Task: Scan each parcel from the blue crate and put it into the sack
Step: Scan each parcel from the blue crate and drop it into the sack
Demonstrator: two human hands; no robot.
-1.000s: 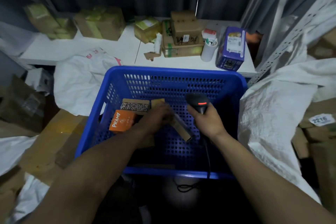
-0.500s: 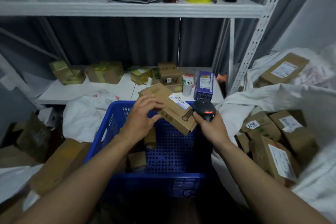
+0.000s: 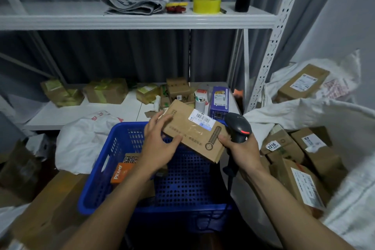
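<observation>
My left hand (image 3: 159, 144) holds the left end of a flat brown cardboard parcel (image 3: 194, 130) above the blue crate (image 3: 182, 184), thumb under it and fingers over its top. A white barcode label faces up on the parcel. My right hand (image 3: 241, 151) grips a black barcode scanner (image 3: 238, 128) with a red light, and its fingertips touch the parcel's right end. An orange box (image 3: 119, 172) and a dark patterned box (image 3: 130, 158) lie in the crate. The white sack (image 3: 349, 193) stands open on the right with several labelled parcels inside.
A white metal shelf unit stands behind the crate. Its lower shelf (image 3: 113, 111) carries taped boxes, a purple box (image 3: 219, 100) and a white cup. Yellow tape rolls (image 3: 206, 0) sit on the upper shelf. A white bag (image 3: 85, 138) and cardboard lie to the left.
The parcel came up out of the crate in my left hand and now sits label up beside the scanner. My head tilted up, bringing the upper shelf and the sack into view.
</observation>
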